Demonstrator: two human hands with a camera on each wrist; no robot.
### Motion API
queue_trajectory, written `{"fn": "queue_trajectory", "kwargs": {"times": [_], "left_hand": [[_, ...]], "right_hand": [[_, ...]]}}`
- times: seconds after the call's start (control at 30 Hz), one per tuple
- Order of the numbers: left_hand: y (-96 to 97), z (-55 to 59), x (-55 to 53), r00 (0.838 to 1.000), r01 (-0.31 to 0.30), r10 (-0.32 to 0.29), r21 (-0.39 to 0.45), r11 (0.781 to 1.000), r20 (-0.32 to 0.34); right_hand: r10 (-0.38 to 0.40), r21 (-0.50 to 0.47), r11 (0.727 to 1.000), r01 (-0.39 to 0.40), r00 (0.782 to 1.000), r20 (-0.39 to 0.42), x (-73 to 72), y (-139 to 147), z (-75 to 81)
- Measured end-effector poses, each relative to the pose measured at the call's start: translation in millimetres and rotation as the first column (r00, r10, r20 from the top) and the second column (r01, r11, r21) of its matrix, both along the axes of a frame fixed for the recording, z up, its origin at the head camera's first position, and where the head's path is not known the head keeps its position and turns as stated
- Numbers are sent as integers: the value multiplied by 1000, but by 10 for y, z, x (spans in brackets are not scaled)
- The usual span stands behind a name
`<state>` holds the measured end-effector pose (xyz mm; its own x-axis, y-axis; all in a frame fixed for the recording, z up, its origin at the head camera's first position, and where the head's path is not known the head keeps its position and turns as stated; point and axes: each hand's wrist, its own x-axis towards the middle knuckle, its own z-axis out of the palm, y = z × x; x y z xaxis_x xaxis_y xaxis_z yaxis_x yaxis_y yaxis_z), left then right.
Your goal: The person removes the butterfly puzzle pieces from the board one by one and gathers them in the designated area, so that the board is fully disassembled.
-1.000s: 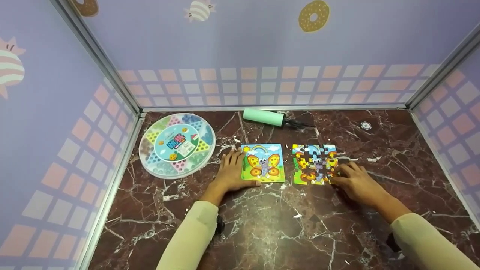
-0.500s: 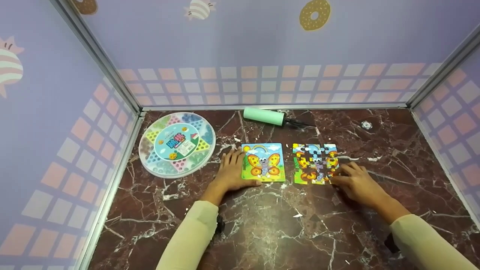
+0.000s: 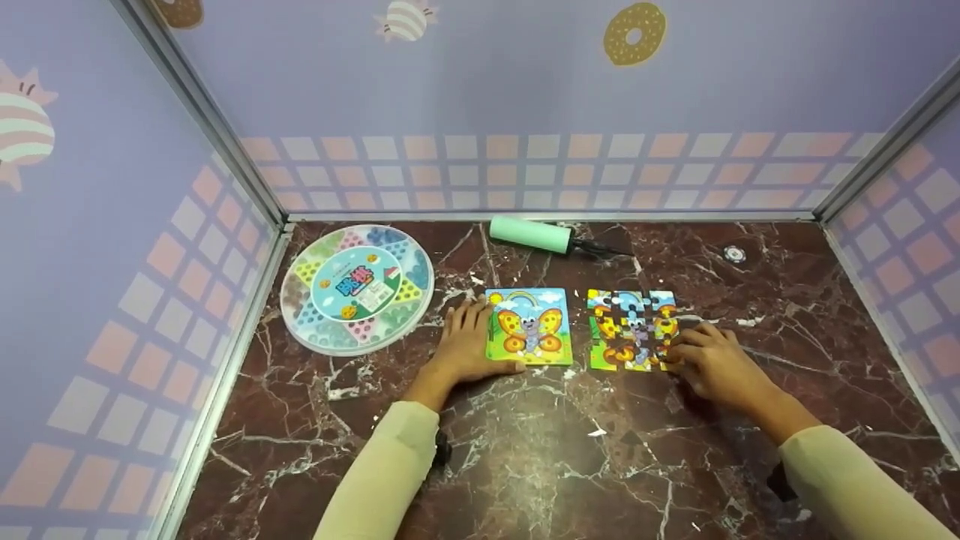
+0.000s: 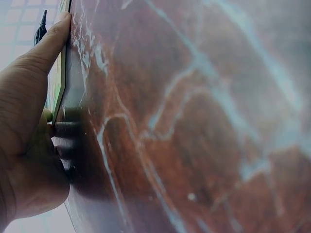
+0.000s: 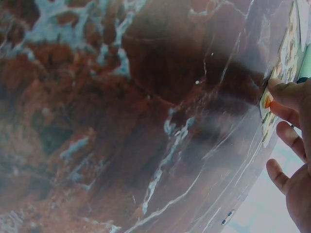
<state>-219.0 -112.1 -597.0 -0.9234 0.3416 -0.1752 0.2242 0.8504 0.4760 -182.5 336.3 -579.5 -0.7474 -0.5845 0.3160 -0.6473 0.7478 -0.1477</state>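
In the head view my left hand (image 3: pixel 466 349) rests along the left edge of a square butterfly picture board (image 3: pixel 529 328), fingers extended and the thumb at its lower edge. The left wrist view shows that thumb (image 4: pixel 46 43) against the board's thin side. To the right lies a jigsaw puzzle (image 3: pixel 631 330) with the same butterfly picture, its pieces set together with small gaps. My right hand (image 3: pixel 716 367) is at its lower right corner. Thumb and forefinger pinch a yellow-and-orange puzzle piece (image 5: pixel 266 101) there, largely hidden by the fingers.
A round Chinese checkers box (image 3: pixel 356 289) with a clear lid lies at the left. Toward the back wall are a mint-green hand pump (image 3: pixel 530 235) with a black end and a small round white disc (image 3: pixel 733 253). Patterned panels enclose the marble tabletop (image 3: pixel 555 465).
The head view has shifted very slightly. Both hands stay in the same places, with only tiny movement of the right fingers at the puzzle's corner.
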Motion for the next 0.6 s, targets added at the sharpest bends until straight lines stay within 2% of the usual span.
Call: {"fn": "queue_trajectory", "kwargs": {"times": [0.23, 0.5, 0.6], "left_hand": [[43, 14, 22, 1000, -5, 5, 19, 1000, -15], [22, -111, -18, 999, -7, 8, 40, 999, -39], [1, -122, -1, 999, -4, 7, 59, 998, -49]], "right_hand": [[-16, -12, 1000, 17, 999, 35, -6, 22, -8], [-49, -10, 999, 50, 995, 83, -12, 25, -18], [-57, -16, 998, 59, 993, 103, -4, 21, -23]]}}
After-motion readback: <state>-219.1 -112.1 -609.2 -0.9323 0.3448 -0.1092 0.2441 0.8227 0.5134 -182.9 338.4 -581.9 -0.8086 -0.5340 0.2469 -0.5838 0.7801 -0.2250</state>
